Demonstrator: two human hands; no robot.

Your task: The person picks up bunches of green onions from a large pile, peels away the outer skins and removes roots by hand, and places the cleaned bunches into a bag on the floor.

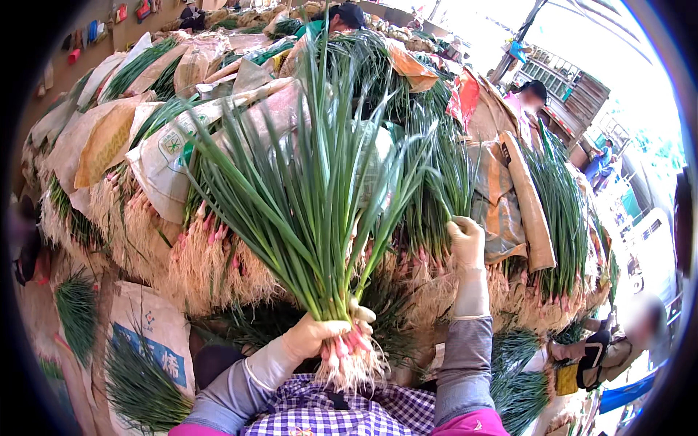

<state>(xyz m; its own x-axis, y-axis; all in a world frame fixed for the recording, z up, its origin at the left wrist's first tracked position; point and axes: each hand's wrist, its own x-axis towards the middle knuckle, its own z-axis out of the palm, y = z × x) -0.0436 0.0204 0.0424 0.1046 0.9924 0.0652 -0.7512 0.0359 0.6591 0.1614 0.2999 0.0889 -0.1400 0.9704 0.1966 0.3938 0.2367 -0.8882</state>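
My left hand (317, 336), in a pale glove, is closed around the lower stalks of a large bunch of green onions (309, 243). The long leaves fan upward, while pinkish bulbs and stringy roots hang below the fist. Off to the right, my gloved right hand (467, 243) is raised, its thumb and fingertips pinching a green leaf; I cannot tell whether that leaf belongs to the held bunch. Behind both hands rises a big heap of green onions (560, 211), roots facing me, partly covered by sacks.
A white sack (171, 156) lies over the heap. More onions sit low at the left (142, 381) and right (520, 396), near a printed bag (134, 320). One person (629, 341) sits at the lower right; others are behind the heap.
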